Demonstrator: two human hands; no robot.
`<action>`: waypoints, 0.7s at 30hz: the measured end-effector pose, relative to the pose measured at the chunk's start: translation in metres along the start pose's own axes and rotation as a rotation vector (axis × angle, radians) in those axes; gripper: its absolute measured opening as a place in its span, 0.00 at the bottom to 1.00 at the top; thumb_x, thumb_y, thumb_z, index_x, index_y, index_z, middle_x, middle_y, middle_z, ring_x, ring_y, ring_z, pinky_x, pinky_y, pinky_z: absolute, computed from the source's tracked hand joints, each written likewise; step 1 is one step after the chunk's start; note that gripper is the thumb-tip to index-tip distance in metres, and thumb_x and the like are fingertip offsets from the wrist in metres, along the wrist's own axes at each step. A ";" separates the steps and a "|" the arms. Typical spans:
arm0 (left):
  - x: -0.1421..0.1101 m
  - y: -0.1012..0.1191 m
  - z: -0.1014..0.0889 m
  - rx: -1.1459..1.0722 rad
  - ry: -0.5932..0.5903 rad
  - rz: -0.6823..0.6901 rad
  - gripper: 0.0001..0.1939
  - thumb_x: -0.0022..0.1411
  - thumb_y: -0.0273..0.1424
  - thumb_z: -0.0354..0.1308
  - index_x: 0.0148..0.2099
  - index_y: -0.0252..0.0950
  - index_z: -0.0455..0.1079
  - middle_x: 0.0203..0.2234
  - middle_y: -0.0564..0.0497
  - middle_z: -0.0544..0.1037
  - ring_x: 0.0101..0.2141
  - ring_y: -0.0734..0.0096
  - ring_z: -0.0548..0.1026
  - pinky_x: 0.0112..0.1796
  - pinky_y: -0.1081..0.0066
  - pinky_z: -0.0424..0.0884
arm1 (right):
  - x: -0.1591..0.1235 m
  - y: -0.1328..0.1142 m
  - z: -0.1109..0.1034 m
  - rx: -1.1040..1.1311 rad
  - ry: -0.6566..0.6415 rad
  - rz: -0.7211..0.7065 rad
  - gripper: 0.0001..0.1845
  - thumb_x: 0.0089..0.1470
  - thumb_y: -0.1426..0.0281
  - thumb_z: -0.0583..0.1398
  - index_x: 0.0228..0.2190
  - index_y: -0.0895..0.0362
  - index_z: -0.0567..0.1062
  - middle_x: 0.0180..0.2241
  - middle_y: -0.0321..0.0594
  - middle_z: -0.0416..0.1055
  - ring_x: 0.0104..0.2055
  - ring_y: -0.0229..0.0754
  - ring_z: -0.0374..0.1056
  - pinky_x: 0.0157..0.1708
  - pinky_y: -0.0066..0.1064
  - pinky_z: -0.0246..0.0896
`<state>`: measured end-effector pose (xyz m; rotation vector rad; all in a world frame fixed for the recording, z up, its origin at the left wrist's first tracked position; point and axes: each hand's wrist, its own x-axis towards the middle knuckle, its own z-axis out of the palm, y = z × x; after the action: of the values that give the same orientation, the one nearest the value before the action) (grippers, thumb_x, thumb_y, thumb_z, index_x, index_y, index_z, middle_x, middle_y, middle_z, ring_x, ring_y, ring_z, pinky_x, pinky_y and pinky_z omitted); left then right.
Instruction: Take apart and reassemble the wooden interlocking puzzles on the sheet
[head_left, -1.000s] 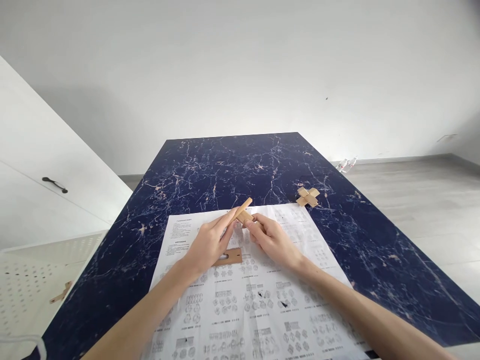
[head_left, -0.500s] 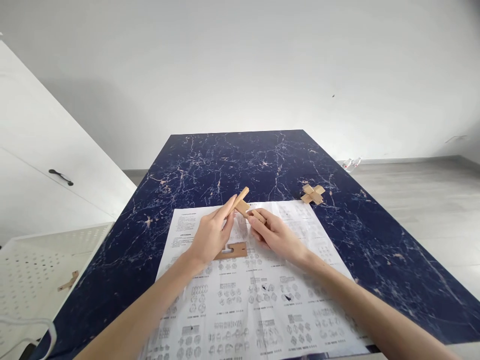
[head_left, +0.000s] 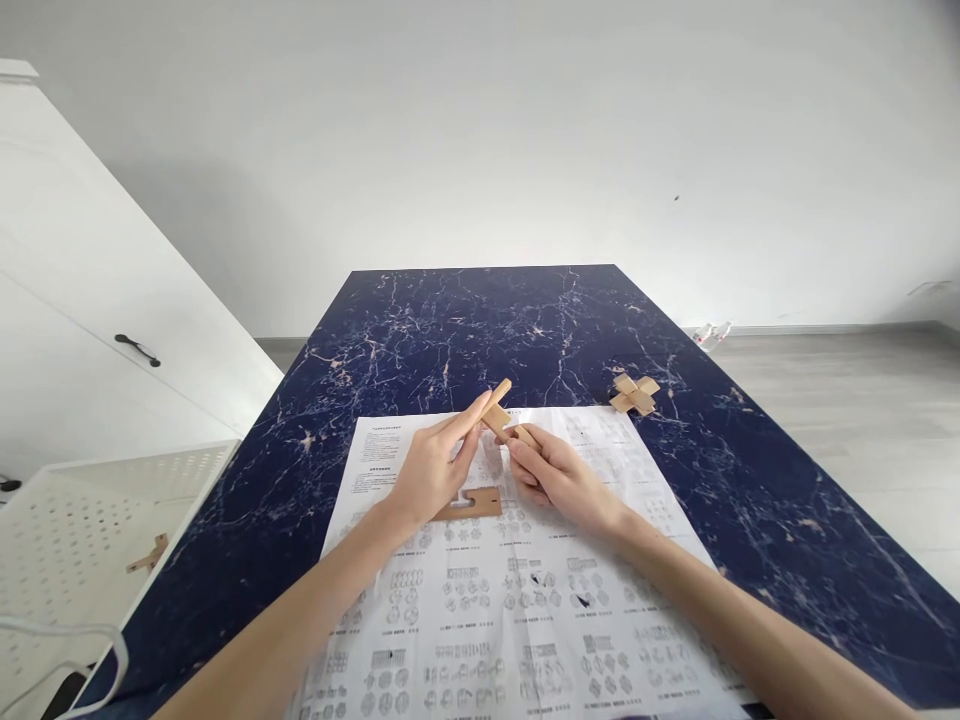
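Note:
Light wooden puzzle pieces (head_left: 496,418) are held up over the top edge of a printed instruction sheet (head_left: 525,610). My left hand (head_left: 435,462) is closed on one end, its fingers pressed along a slanted stick. From the right, my right hand (head_left: 556,470) pinches the other end between thumb and fingers; how the pieces fit together is partly hidden. Below them a flat, notched wooden piece (head_left: 484,502) lies on the sheet, its left end covered by my left hand. A cross-shaped wooden puzzle (head_left: 634,394) rests by the sheet's upper right corner.
The dark blue marbled table (head_left: 480,330) reaches back toward a pale wall. At left stand a white cabinet (head_left: 97,260) and a white perforated basket (head_left: 67,520) with a wooden piece (head_left: 148,553) in it. A white cable (head_left: 112,650) loops at the lower left.
The whole view has shifted slightly, so everything appears a little further right and lower. My right hand has turned slightly, and less of the piece in its fingers shows.

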<state>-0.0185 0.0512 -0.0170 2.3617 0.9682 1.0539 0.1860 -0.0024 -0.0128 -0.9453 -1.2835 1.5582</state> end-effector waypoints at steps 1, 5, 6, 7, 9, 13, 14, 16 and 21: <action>0.000 0.000 0.000 0.000 0.005 0.006 0.26 0.81 0.34 0.49 0.76 0.44 0.60 0.46 0.46 0.88 0.24 0.72 0.74 0.28 0.71 0.73 | 0.000 0.000 0.000 -0.002 0.001 -0.003 0.25 0.70 0.47 0.59 0.32 0.51 0.59 0.26 0.26 0.56 0.21 0.31 0.49 0.21 0.31 0.44; 0.002 0.001 -0.003 -0.032 -0.014 0.014 0.25 0.81 0.35 0.50 0.75 0.45 0.63 0.49 0.46 0.88 0.25 0.71 0.75 0.29 0.69 0.74 | -0.003 0.000 -0.001 0.011 -0.021 0.003 0.23 0.71 0.48 0.59 0.33 0.51 0.62 0.27 0.26 0.54 0.22 0.32 0.47 0.22 0.31 0.43; 0.002 0.001 -0.003 -0.050 -0.033 0.004 0.24 0.81 0.36 0.50 0.75 0.45 0.63 0.51 0.45 0.87 0.24 0.71 0.75 0.28 0.69 0.75 | -0.003 0.000 -0.001 0.017 -0.026 0.012 0.23 0.71 0.48 0.59 0.33 0.51 0.62 0.26 0.26 0.53 0.22 0.32 0.47 0.22 0.31 0.43; 0.002 0.001 -0.004 -0.068 -0.051 -0.006 0.24 0.81 0.36 0.50 0.75 0.46 0.64 0.53 0.45 0.86 0.24 0.71 0.75 0.28 0.69 0.75 | -0.004 -0.001 -0.002 0.023 -0.028 0.023 0.23 0.71 0.48 0.59 0.33 0.51 0.61 0.26 0.26 0.52 0.22 0.32 0.46 0.22 0.31 0.42; 0.002 0.000 -0.004 -0.088 -0.067 -0.017 0.24 0.81 0.37 0.50 0.74 0.46 0.64 0.55 0.45 0.85 0.26 0.70 0.78 0.29 0.69 0.76 | -0.005 -0.003 -0.001 0.030 -0.024 0.039 0.23 0.70 0.48 0.60 0.33 0.51 0.61 0.26 0.26 0.51 0.22 0.33 0.45 0.22 0.31 0.42; 0.000 -0.002 -0.002 -0.069 -0.051 -0.024 0.24 0.81 0.37 0.50 0.74 0.46 0.65 0.56 0.45 0.85 0.26 0.71 0.77 0.28 0.70 0.75 | -0.006 -0.004 0.001 0.006 0.000 0.033 0.24 0.71 0.49 0.59 0.31 0.51 0.59 0.26 0.26 0.52 0.22 0.33 0.46 0.22 0.31 0.44; 0.000 -0.002 -0.002 -0.065 -0.053 -0.028 0.24 0.81 0.37 0.50 0.74 0.46 0.65 0.56 0.45 0.85 0.24 0.73 0.74 0.26 0.71 0.73 | -0.006 -0.004 0.002 -0.007 0.010 0.028 0.25 0.71 0.49 0.59 0.31 0.51 0.59 0.26 0.26 0.52 0.22 0.33 0.47 0.22 0.31 0.44; 0.000 -0.003 -0.001 -0.064 -0.060 -0.037 0.24 0.81 0.37 0.50 0.74 0.46 0.65 0.54 0.45 0.86 0.20 0.75 0.69 0.23 0.72 0.68 | -0.006 -0.003 0.004 -0.031 0.033 0.016 0.25 0.71 0.48 0.59 0.31 0.51 0.58 0.25 0.26 0.52 0.21 0.33 0.48 0.21 0.31 0.45; 0.001 -0.001 -0.001 -0.050 -0.067 -0.066 0.25 0.80 0.37 0.50 0.74 0.44 0.66 0.44 0.47 0.89 0.20 0.74 0.68 0.25 0.71 0.68 | -0.006 -0.001 0.007 -0.090 0.070 -0.020 0.24 0.71 0.47 0.57 0.32 0.50 0.59 0.25 0.26 0.52 0.20 0.32 0.50 0.20 0.31 0.46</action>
<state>-0.0194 0.0527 -0.0160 2.2928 0.9771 0.9568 0.1812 -0.0104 -0.0108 -1.0314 -1.3193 1.4496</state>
